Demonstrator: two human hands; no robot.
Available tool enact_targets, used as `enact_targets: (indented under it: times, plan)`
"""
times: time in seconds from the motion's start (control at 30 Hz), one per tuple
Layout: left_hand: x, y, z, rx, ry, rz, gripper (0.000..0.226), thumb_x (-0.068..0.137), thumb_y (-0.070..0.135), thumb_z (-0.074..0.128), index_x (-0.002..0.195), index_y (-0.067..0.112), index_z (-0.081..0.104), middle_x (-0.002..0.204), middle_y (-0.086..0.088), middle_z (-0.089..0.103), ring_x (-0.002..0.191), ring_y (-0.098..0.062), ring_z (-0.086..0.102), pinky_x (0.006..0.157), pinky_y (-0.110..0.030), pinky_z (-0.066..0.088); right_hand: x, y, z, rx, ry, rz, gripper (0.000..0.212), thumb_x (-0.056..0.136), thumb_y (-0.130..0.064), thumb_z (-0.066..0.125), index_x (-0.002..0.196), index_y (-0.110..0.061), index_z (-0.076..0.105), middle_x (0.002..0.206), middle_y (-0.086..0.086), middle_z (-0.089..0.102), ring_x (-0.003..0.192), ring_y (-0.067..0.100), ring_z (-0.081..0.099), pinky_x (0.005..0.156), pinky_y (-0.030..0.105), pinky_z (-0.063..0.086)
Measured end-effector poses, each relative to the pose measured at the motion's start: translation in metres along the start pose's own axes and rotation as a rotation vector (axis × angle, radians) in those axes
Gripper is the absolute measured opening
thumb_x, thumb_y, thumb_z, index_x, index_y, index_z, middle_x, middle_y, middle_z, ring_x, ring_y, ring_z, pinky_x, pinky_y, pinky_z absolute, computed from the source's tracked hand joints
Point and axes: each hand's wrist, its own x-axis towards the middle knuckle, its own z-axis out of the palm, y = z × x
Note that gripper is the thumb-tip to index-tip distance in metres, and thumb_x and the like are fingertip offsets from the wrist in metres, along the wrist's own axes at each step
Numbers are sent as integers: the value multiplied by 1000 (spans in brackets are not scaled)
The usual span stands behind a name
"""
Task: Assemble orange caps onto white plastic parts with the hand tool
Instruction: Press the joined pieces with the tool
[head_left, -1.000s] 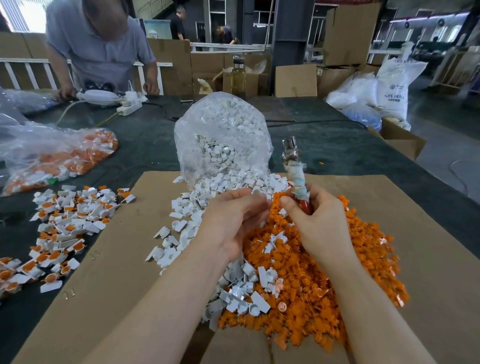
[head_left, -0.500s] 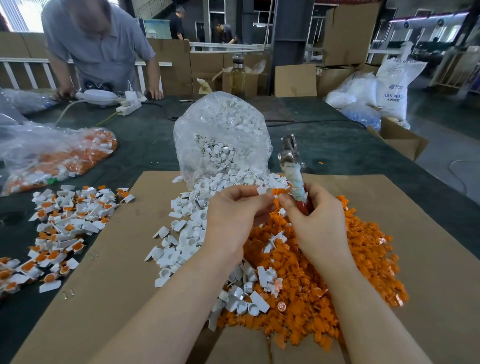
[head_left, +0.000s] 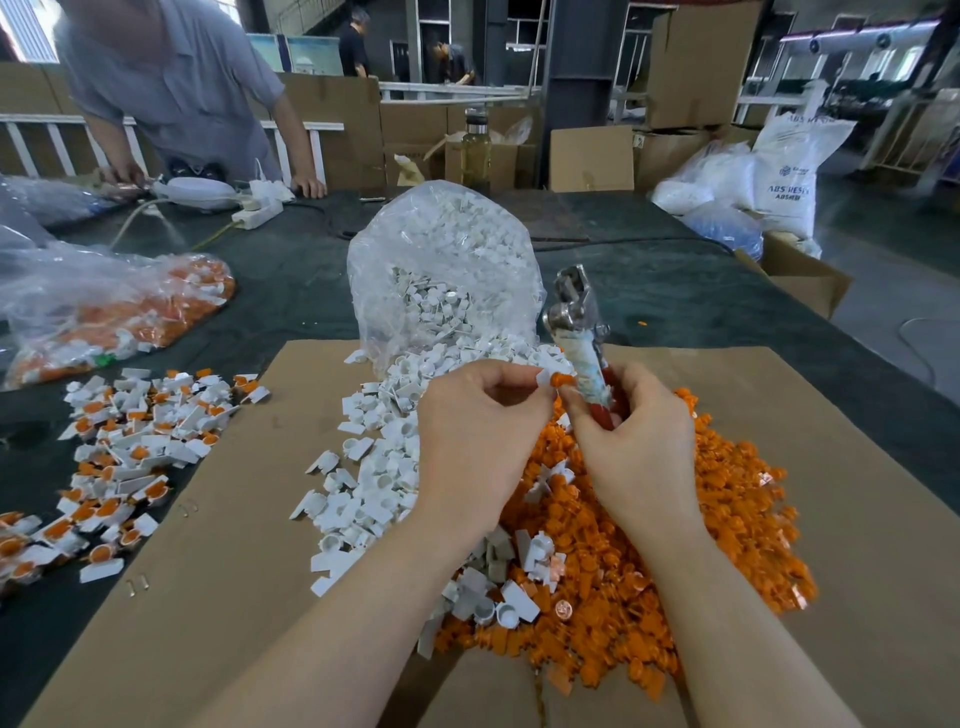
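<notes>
My left hand (head_left: 475, 415) pinches a small white plastic part (head_left: 544, 376) with an orange cap (head_left: 563, 381) at its tip, raised above the piles. My right hand (head_left: 636, 431) grips the hand tool (head_left: 579, 332), whose metal jaws point up and whose taped and red handles sit in my palm; its fingertips touch the orange cap. Below lie a heap of loose orange caps (head_left: 675, 545) and a spill of white parts (head_left: 374, 467) on brown cardboard (head_left: 218, 519).
A clear bag of white parts (head_left: 447, 260) stands behind my hands. Assembled white-and-orange pieces (head_left: 130, 436) lie at the left, beside a bag of orange pieces (head_left: 104, 312). A person (head_left: 176, 88) leans on the far table edge near a power strip (head_left: 257, 213).
Both hands have risen from the pile. My left hand lifted a white part, and an orange cap now sits at it between the fingertips of both hands.
</notes>
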Motion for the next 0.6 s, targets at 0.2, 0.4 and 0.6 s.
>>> enact_targets:
  times: [0.2,0.4,0.6]
  plan:
    - [-1,0,0,52,-17,80,8,81,22,78,78,29,77,68,15,73,67,-2,70,65,-21,58,1,1,0,11,-12,15,20,86,-25,72,103,-24,64,78,-18,63,70,6,61,55,18,50]
    - [0,-1,-1,111,-25,143,11,81,18,76,78,29,77,69,18,72,67,2,68,62,-12,53,1,2,-2,-8,-47,26,19,86,-21,72,104,-19,67,77,-14,65,66,8,61,54,23,51]
    - [-1,-2,-2,144,-13,195,11,80,15,76,84,25,78,73,16,73,69,4,68,69,-17,56,0,-3,-3,38,-45,25,15,85,-23,72,93,-30,61,73,-14,65,66,14,62,57,34,54]
